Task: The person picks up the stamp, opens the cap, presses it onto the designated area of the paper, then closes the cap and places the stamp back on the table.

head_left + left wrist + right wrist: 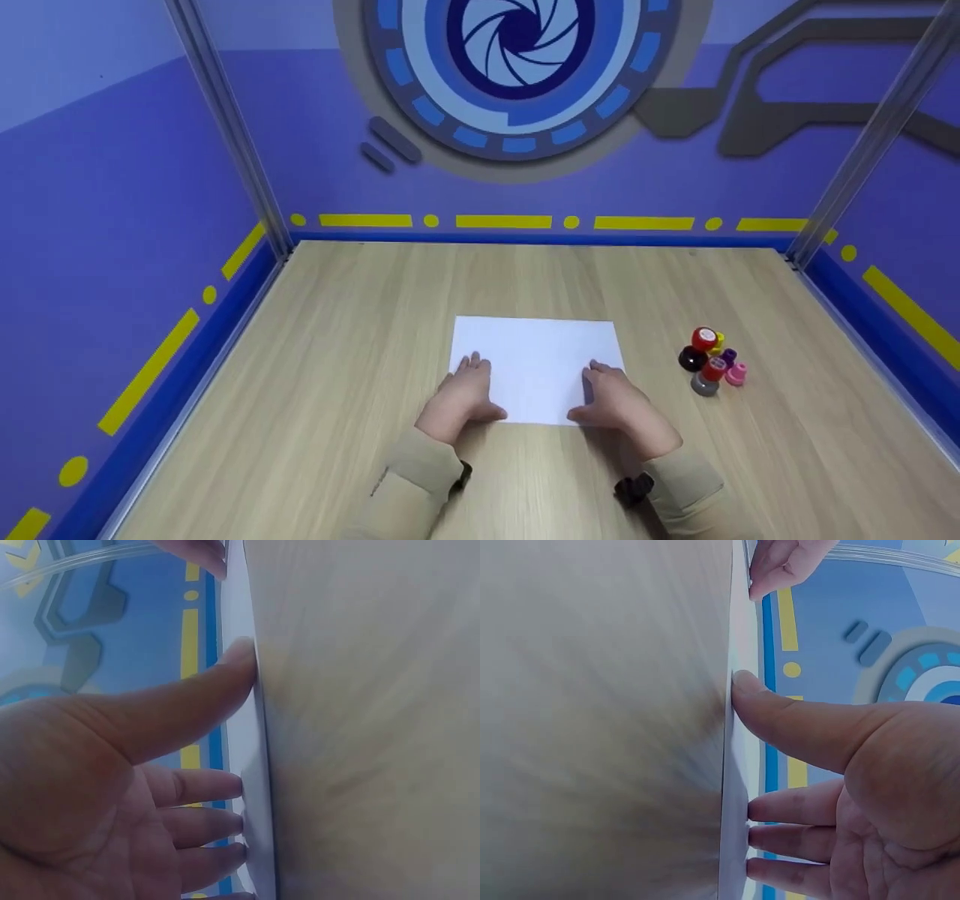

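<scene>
A white sheet of paper point(538, 360) lies flat on the wooden table. My left hand point(465, 390) rests on its left part, fingertips down and the thumb at the near edge. On the right part is my right hand point(613, 399), posed much the same way. In the left wrist view, the left thumb point(187, 705) reaches the paper's edge, and the other fingers are extended with their tips on the sheet. The right thumb point(795, 720) meets the near edge likewise in the right wrist view, the fingers stretched onto the paper.
To the right of the paper stands a cluster of small coloured pieces: a red-and-black one point(691, 358), a red-and-grey one point(706, 383), a pink one point(736, 374), a purple one and a yellow one. Printed blue panels point(315, 150) close off the table's back and sides.
</scene>
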`<state>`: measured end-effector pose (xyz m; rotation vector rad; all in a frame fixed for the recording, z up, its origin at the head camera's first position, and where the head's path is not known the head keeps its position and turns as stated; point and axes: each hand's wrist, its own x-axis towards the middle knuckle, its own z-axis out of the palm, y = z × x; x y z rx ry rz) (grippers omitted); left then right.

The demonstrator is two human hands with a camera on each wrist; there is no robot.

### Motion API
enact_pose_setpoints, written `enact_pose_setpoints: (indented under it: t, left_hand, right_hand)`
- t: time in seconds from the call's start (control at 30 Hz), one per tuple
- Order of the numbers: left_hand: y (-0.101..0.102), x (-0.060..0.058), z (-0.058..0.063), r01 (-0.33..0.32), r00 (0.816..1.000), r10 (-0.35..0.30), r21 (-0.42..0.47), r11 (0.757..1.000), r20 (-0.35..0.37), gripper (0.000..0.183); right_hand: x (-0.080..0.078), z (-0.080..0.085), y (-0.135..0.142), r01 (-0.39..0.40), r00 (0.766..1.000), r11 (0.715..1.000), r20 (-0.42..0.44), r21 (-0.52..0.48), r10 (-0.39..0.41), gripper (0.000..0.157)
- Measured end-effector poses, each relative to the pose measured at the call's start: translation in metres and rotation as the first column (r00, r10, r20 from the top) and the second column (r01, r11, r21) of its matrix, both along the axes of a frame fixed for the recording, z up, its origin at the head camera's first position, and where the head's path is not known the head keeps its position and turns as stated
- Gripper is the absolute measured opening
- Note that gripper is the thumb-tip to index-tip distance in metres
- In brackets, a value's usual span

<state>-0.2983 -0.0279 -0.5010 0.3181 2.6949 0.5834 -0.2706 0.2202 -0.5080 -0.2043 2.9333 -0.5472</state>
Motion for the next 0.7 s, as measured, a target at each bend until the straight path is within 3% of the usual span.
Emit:
enact_pose_setpoints:
  t: [0.23,0.37,0.53,0.7]
  left_hand:
    - [0.0,0.002,0.002,0.05,0.999,-0.05,0.003,0.999,-0.001,0.087]
    - [0.0,0.003,0.004,0.06,0.998,-0.06,-0.009,0.998,-0.001,0.081]
    - [0.001,0.004,0.003,0.063,0.998,-0.063,-0.015,0.998,-0.006,0.082]
    - [0.002,0.003,0.003,0.07,0.997,-0.071,-0.025,0.997,-0.013,0.083]
  right_hand:
    - [-0.002,0.001,0.006,-0.013,1.0,0.999,0.021,-0.033,0.014,0.075]
    - [-0.007,0.009,0.019,-0.026,1.0,0.988,0.002,-0.151,0.027,0.065]
    - [-0.01,0.033,0.056,0.044,0.997,0.945,-0.048,-0.323,-0.063,0.042]
    - [-0.002,0.058,0.106,0.128,0.974,0.912,-0.125,-0.39,-0.19,0.03]
